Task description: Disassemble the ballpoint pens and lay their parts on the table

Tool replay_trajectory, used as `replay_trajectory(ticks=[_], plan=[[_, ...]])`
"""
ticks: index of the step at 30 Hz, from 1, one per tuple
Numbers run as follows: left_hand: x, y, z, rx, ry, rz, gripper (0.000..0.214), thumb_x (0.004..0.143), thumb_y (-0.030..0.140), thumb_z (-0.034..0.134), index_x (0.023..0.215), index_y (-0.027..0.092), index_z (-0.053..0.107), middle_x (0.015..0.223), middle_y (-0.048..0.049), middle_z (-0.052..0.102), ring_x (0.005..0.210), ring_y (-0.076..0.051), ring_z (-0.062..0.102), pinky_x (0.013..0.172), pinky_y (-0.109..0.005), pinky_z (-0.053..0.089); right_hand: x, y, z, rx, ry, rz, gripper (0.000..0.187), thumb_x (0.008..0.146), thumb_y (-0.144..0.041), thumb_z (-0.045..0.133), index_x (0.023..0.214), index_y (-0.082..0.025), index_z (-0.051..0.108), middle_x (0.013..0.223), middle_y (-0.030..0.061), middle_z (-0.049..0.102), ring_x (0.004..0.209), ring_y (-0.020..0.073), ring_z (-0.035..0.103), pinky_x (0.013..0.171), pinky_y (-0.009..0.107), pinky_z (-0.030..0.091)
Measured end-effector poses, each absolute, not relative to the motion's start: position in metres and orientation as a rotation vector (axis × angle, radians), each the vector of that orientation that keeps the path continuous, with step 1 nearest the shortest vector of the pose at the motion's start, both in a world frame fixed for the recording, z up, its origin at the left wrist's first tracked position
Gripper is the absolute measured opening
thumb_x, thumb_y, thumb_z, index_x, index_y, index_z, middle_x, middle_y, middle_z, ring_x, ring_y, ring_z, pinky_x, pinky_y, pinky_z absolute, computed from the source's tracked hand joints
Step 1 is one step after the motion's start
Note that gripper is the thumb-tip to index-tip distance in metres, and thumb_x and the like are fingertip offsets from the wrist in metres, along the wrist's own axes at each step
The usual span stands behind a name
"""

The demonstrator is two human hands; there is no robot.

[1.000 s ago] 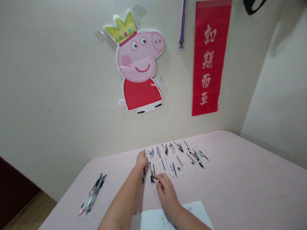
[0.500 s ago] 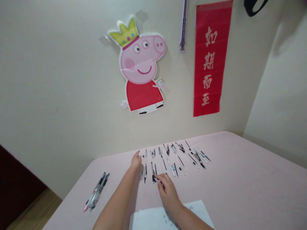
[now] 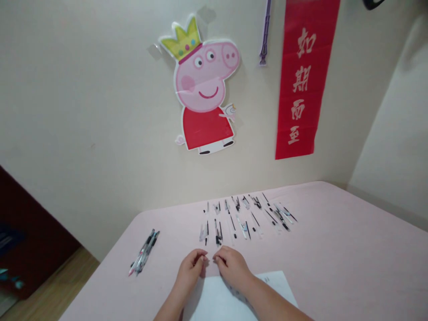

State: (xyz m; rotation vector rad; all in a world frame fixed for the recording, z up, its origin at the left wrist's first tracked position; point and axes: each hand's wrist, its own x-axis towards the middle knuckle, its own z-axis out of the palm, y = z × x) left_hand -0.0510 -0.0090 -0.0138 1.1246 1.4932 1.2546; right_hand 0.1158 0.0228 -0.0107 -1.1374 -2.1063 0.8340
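Note:
My left hand [image 3: 193, 266] and my right hand [image 3: 231, 264] face each other just above the top edge of a white sheet of paper [image 3: 214, 298]. A small gap separates their fingertips. Both are closed, thumb against curled fingers, and whatever lies in either pinch is too small or hidden to name. Just beyond them are rows of taken-apart pen parts: a black pen piece [image 3: 216, 232], a dark refill [image 3: 207, 228], a clear barrel [image 3: 201, 232] and a small black cap [image 3: 206, 241], with several similar sets around them.
A bundle of assembled pens [image 3: 144, 252] lies at the left on the pink tablecloth [image 3: 334, 267]. Behind the table is a wall with a cartoon pig cutout [image 3: 207, 96], a red banner [image 3: 306, 80] and a purple strap [image 3: 265, 33].
My left hand has drawn back from the far left pen parts to beside my right hand, and its fingers have closed. The view has shifted slightly.

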Motion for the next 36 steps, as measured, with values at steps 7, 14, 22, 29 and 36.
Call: replay_trajectory(ticks=[7, 14, 22, 29, 36], plan=[[-0.048, -0.016, -0.024, 1.215, 1.583, 1.24, 0.029, 0.068, 0.04, 0.058, 0.081, 0.014, 0.062, 0.068, -0.0039, 0.065, 0.052, -0.013, 0.053, 0.05, -0.025, 0.042, 0.117, 0.023, -0.009, -1.15, -2.2, 0.81, 0.026, 0.086, -0.024, 0.048, 0.073, -0.019, 0.07, 0.078, 0.003, 0.065, 0.075, 0.0143, 0.059, 0.067, 0.022, 0.036], [-0.086, -0.012, -0.013, 1.808, 1.975, 1.206, 0.024, 0.078, 0.028, 0.046, 0.087, 0.018, 0.065, 0.09, -0.0082, 0.067, 0.087, -0.022, 0.062, 0.081, -0.037, 0.048, 0.117, 0.023, -0.008, -1.142, -2.211, 0.807, 0.03, 0.087, -0.024, 0.047, 0.065, -0.018, 0.067, 0.073, 0.0018, 0.063, 0.072, 0.0134, 0.057, 0.065, 0.022, 0.035], [-0.183, -0.031, -0.006, 1.64, 3.138, 0.38, 0.041, 0.085, 0.024, 0.042, 0.122, 0.011, 0.056, 0.131, -0.0155, 0.052, 0.126, -0.034, 0.04, 0.103, -0.05, 0.03, 0.116, 0.024, -0.014, -1.143, -2.221, 0.787, 0.029, 0.087, -0.025, 0.047, 0.064, -0.017, 0.065, 0.073, 0.0019, 0.062, 0.072, 0.0134, 0.056, 0.064, 0.022, 0.033], [-0.198, -0.03, -0.018, 1.705, 2.974, 0.353, 0.04, 0.087, 0.018, 0.037, 0.12, 0.009, 0.058, 0.121, -0.0164, 0.06, 0.109, -0.024, 0.056, 0.095, -0.033, 0.043, 0.117, 0.023, -0.012, -1.151, -2.232, 0.795, 0.031, 0.087, -0.026, 0.046, 0.064, -0.017, 0.064, 0.072, 0.0017, 0.061, 0.069, 0.0129, 0.055, 0.063, 0.022, 0.033], [-0.195, -0.025, -0.025, 1.807, 2.887, 0.503, 0.037, 0.083, 0.016, 0.043, 0.113, 0.012, 0.064, 0.12, -0.0143, 0.06, 0.108, -0.023, 0.057, 0.095, -0.033, 0.044, 0.117, 0.021, -0.005, -1.165, -2.224, 0.81, 0.031, 0.087, -0.024, 0.046, 0.063, -0.017, 0.064, 0.072, 0.0019, 0.061, 0.07, 0.0133, 0.055, 0.065, 0.022, 0.035]])
